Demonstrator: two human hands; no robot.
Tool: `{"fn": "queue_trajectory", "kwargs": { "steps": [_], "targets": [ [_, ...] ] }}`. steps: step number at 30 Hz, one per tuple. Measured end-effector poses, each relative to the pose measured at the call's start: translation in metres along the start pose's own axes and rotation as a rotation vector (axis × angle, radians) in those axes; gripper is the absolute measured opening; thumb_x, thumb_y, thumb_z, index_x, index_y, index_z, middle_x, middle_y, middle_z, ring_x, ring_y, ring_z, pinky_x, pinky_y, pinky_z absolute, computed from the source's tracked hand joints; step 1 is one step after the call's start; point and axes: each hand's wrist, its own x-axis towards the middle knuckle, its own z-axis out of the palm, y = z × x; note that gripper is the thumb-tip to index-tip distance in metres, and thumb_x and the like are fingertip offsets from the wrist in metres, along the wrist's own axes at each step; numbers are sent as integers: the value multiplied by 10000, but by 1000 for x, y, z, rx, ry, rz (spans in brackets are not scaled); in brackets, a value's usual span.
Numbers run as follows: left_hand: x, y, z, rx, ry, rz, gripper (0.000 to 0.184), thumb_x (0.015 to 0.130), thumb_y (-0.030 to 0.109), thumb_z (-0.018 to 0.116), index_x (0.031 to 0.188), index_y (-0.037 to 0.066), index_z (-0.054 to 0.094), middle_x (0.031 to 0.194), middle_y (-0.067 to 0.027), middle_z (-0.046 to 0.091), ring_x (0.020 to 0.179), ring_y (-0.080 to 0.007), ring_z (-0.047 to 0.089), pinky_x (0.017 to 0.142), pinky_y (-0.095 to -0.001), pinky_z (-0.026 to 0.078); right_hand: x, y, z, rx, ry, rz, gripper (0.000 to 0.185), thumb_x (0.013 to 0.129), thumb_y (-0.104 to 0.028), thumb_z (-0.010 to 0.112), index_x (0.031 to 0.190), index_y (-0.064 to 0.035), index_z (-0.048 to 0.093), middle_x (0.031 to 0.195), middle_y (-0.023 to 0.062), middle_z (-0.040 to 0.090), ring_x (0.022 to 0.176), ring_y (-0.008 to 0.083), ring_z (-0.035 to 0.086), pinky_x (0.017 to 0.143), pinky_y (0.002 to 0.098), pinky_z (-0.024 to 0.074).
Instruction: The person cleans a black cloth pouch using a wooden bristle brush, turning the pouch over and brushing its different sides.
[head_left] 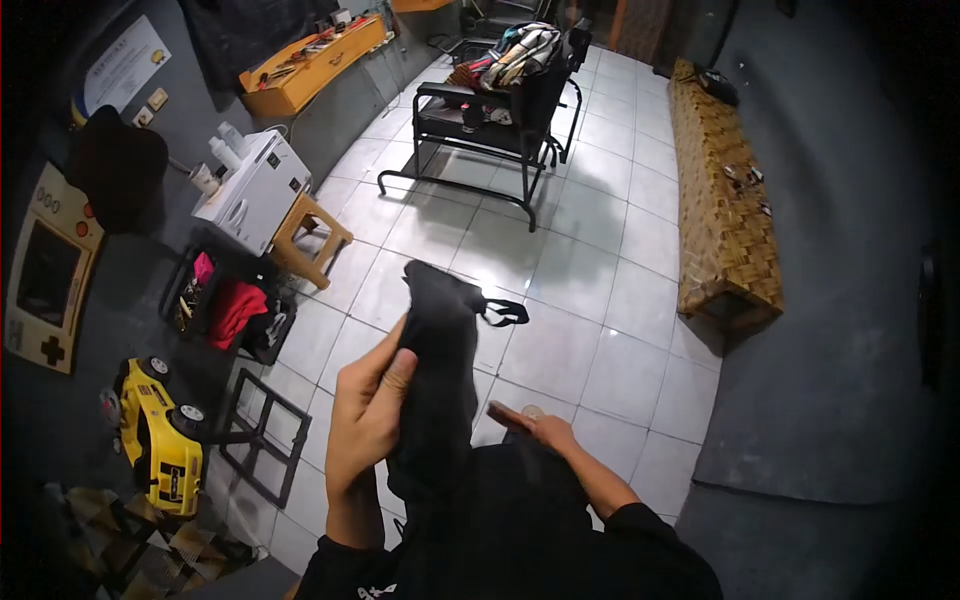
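My left hand (pixel 372 405) is closed around a black cloth item (pixel 440 350) that looks like a soft bag or pouch, held up in front of me. The thumb lies along its near side. A thin black loop (pixel 506 313) sticks out from its upper right edge. Lower and to the right, my right hand (pixel 552 432) is beside the dark cloth over my lap, its fingers curled and partly hidden. A narrow brown piece (pixel 512 413) extends left from it; I cannot make out what it is.
A black metal chair (pixel 490 120) piled with cloth stands ahead on the tiled floor. A long woven bench (pixel 725 200) lines the right wall. To the left are a white cabinet (pixel 255 190), a wooden stool (pixel 312 240), a black frame (pixel 265 437) and a yellow toy car (pixel 160 440).
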Motion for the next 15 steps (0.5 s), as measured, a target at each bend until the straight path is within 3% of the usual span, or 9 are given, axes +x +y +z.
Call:
{"fn": "queue_trajectory", "kwargs": {
  "steps": [3,6,8,10,12,13,14,15],
  "targets": [
    [3,2,-11,8,33,-102,377,943,114,442,1278,-59,423,1049,-89,593,896,-70,513,785,-187,409,32,40,64,142,201,-32,656,909,-539,269,783,-1,623,791,222,628,752,407,594,668,486,446],
    [9,-9,-7,63,22,-49,382,944,117,440,1278,-67,418,1059,-85,581,904,-80,509,790,-196,414,7,-9,-1,575,232,-133,655,914,-546,294,735,25,562,645,164,579,584,326,556,561,426,422],
    [10,-17,-2,93,31,-44,377,945,114,436,1275,-66,423,1052,-84,580,906,-86,508,791,-202,417,-49,-76,-69,1160,155,-170,620,925,-529,312,690,18,484,533,103,440,482,214,449,479,357,362],
    [10,-14,5,124,-6,-74,372,941,103,438,1269,-72,426,1054,-85,581,915,-92,509,802,-209,416,-90,-118,-110,1069,368,-467,591,940,-509,284,692,5,440,516,74,347,478,143,397,456,312,340],
    [10,-7,11,184,-42,-77,367,937,89,439,1262,-78,427,1060,-85,582,924,-96,511,811,-214,416,-105,-140,-127,894,525,-779,566,946,-496,262,745,-1,450,534,109,376,456,209,435,456,342,348],
    [9,-2,14,232,-60,-68,364,934,81,439,1260,-82,427,1065,-85,583,928,-97,513,814,-216,415,-99,-146,-125,872,546,-869,527,947,-480,271,796,-7,445,551,140,409,476,306,487,459,366,359],
    [9,1,15,280,-76,-59,362,931,73,439,1257,-85,426,1069,-86,583,933,-98,514,818,-218,415,-94,-144,-121,859,526,-885,493,949,-458,286,818,-9,443,574,173,448,548,389,530,468,385,373],
    [8,2,12,291,-80,-40,356,923,48,440,1250,-93,428,1088,-91,582,956,-99,509,840,-219,402,-80,-140,-109,847,594,-879,477,946,-452,311,835,-12,457,592,188,473,570,389,548,475,387,393]
  ]
}}
